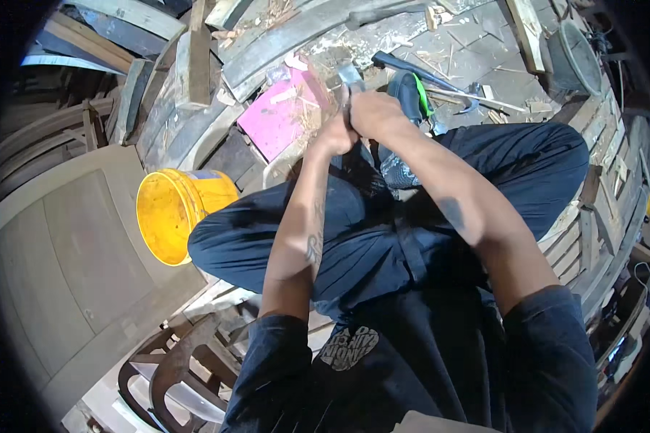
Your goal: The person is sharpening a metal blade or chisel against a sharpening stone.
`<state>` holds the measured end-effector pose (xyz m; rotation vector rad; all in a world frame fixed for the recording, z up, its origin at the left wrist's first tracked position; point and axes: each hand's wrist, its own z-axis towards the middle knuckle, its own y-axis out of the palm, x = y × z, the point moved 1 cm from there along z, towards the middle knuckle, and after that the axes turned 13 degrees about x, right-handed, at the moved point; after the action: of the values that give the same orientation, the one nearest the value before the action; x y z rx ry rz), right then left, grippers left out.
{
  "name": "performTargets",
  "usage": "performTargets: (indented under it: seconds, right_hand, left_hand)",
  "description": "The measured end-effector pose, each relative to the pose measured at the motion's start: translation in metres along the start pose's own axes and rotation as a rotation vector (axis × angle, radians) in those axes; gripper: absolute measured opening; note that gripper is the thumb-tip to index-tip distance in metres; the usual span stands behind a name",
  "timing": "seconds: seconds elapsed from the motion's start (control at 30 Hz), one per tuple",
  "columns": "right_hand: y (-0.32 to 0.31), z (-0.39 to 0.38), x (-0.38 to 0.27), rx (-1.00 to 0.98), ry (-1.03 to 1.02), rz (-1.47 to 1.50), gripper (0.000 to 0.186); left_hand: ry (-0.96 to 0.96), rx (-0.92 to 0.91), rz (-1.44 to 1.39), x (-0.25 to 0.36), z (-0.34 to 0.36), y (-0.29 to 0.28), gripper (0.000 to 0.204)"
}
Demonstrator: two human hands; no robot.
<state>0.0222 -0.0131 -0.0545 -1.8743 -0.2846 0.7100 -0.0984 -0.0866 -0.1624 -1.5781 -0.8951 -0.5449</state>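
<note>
The person sat with knees spread, both forearms reaching forward from the lower edge. The left hand (pixel 332 137) and the right hand (pixel 372 114) met just above the knees, pressed together, fingers curled tight around the handle of a hammer (pixel 349 74), whose grey metal head stuck up just beyond the knuckles. The handle itself was hidden inside the grip. Just left of the hammer head lay a pink board (pixel 282 115) dusted with wood shavings. A yellow bucket (pixel 170 213) lay on its side beside the left knee, mouth open toward the left. Past the hands, on the littered floor (pixel 477 61), a dark long-handled tool (pixel 419 72) rested near the shod foot (pixel 408 94) with a green stripe.
</note>
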Motion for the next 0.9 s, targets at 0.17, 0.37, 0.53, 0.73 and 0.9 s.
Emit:
performTargets:
  seconds: [0.17,0.37,0.53,0.73,0.9]
  right_hand:
    - [0.004,-0.02,0.006,0.027,-0.011,0.007,0.034]
    - [0.009,-0.05,0.018,-0.058,-0.024,0.023,0.043]
    - [-0.004,0.0,0.001,0.004,0.003,0.02,0.033]
    - [0.004,-0.052,0.018,-0.051,0.007,0.033,0.04]
    - [0.008,-0.035,0.016,0.01,-0.013,0.068,0.039]
  left_hand:
    - [0.084,0.134,0.114,0.007,-0.002,0.0,0.109]
    - [0.024,0.155,0.197,0.01,-0.01,0.002,0.115]
    - [0.111,0.056,0.009,0.004,-0.002,0.0,0.116]
    - [-0.012,0.116,0.109,0.006,-0.008,0.002,0.117]
    - [0.035,0.161,0.113,0.0,-0.004,0.005,0.112]
